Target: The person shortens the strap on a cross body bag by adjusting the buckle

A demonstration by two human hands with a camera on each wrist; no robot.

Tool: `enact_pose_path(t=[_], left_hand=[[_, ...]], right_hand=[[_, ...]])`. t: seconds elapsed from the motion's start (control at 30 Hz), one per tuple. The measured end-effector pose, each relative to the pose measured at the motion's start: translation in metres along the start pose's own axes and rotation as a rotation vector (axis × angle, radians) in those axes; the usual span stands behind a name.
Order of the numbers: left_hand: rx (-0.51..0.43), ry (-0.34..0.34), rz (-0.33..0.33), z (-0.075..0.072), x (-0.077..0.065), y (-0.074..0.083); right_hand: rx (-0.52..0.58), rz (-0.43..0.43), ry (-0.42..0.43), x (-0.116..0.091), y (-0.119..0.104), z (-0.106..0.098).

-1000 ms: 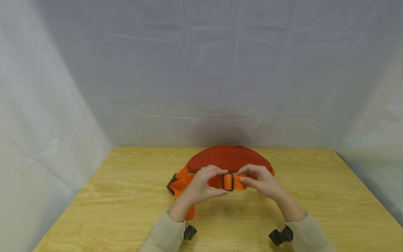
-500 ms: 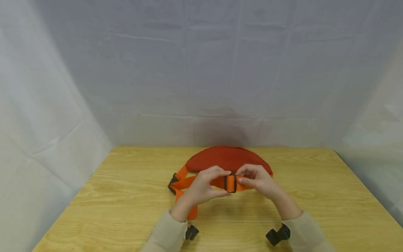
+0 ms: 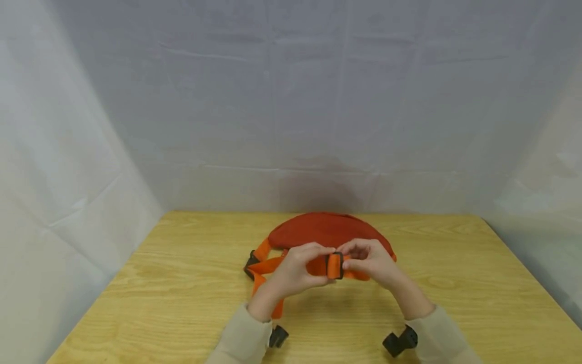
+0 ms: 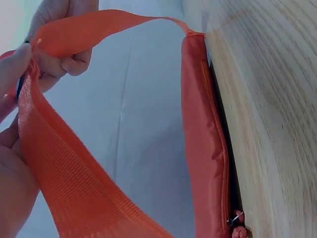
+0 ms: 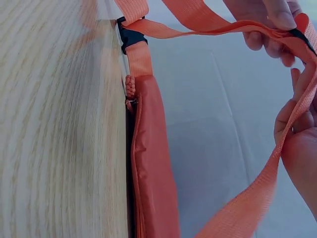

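Observation:
A red waist bag (image 3: 325,230) lies at the back of the table, its orange strap (image 4: 84,168) raised in front of it. My left hand (image 3: 297,268) pinches a black strap slider (image 3: 335,265) between thumb and fingers, at its upper and lower edges. My right hand (image 3: 375,263) pinches the orange webbing right beside the slider, thumb in front. The webbing runs through the slider and folds over its middle. A black buckle (image 5: 132,37) joins the strap to the bag's left end; the bag's zipper pull (image 5: 131,101) hangs close to it.
The wooden table (image 3: 182,303) ends at a pale sheet (image 3: 318,126) behind the bag, with sheets at both sides. A loose strap end (image 3: 278,309) hangs by my left forearm. Small black devices (image 3: 400,341) sit at both wrists.
The slider has shifted slightly right with my left hand. My right thumb and fingers have come closer to it, and more webbing shows below the right hand.

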State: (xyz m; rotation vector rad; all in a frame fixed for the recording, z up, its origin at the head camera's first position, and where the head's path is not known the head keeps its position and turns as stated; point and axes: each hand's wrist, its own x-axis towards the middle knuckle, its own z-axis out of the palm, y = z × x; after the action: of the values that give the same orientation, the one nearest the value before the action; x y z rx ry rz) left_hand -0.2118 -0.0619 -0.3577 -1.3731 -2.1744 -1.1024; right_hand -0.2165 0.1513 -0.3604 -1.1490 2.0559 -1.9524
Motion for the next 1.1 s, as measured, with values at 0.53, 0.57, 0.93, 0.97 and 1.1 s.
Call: enact_pose_path(t=[0.53,0.57,0.93,0.97,1.1], left_hand=[[0.145,0.048,0.009,-0.001,0.0,0.002],[0.138,0.046,0.01,-0.001,0.001,0.003],[0.161,0.054,0.01,-0.001,0.002,0.004],[0.164,0.056,0.012,-0.001,0.003,0.004],[0.193,0.067,0.001,-0.001,0.002,0.004]], right_hand=[[-0.091,-0.062,-0.052,-0.003,0.0,-0.011],[-0.081,-0.052,-0.044,-0.003,0.0,-0.011],[-0.006,0.013,0.035,0.0,-0.001,-0.005],[-0.011,0.009,0.034,0.0,0.0,-0.005],[-0.04,-0.04,-0.013,0.0,0.0,-0.008]])
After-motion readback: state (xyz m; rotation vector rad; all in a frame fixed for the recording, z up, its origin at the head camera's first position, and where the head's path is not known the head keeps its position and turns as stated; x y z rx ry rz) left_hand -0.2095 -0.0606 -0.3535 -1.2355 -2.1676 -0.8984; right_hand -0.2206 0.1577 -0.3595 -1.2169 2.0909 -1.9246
